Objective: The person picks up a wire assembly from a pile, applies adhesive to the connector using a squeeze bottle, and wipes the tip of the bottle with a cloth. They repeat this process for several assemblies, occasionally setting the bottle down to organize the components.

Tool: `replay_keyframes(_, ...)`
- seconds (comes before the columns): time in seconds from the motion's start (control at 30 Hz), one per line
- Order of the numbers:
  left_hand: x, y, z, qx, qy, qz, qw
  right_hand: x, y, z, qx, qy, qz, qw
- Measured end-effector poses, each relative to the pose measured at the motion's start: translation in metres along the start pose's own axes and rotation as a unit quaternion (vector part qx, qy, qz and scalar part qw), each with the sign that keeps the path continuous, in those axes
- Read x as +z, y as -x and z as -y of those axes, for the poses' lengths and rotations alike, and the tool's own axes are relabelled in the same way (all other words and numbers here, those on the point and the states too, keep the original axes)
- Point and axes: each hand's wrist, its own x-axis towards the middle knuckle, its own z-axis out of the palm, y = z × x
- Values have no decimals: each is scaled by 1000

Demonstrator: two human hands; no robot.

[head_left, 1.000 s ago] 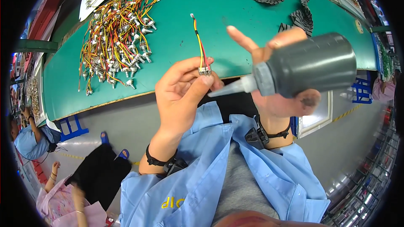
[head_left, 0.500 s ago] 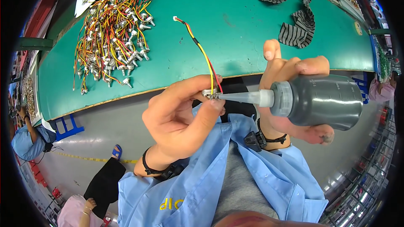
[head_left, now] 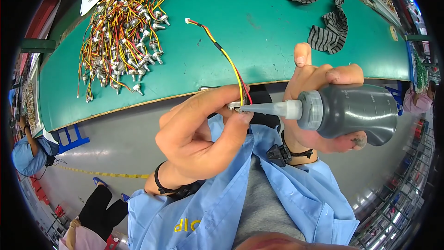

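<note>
Light-blue collared work shirt (head_left: 217, 199): yellow block letters (head_left: 186, 225) are showing upside down on the chest.
Rounded dark-grey plastic squeeze bottle (head_left: 358, 113): small pale scale marks (head_left: 371, 96) are running along its side, appearing too tiny for reading.

From where I stand: green desk (head_left: 273, 37) spans upper frame, pale edge strip facing the lower side. Grey floor (head_left: 115, 141) below, light glaring on it lower right. Yellow floor line (head_left: 111, 174), lower left. Blue stool (head_left: 74, 136) at left. Dark metal racking (head_left: 407, 176) curves down the right rim.
</note>
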Motion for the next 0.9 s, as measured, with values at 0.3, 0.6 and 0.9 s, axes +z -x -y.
replay_keyframes(0.3,1,-4,0,54,-40,15,998,-4,-1,2,-16,27,0,1000)
replay_keyframes(0.6,3,-15,10,216,-128,6,968,1,1,-2,-56,52,-33,996)
replay_keyframes(0.9,0,-14,4,216,-186,35,958,-10,-13,14,-59,101,68,991)
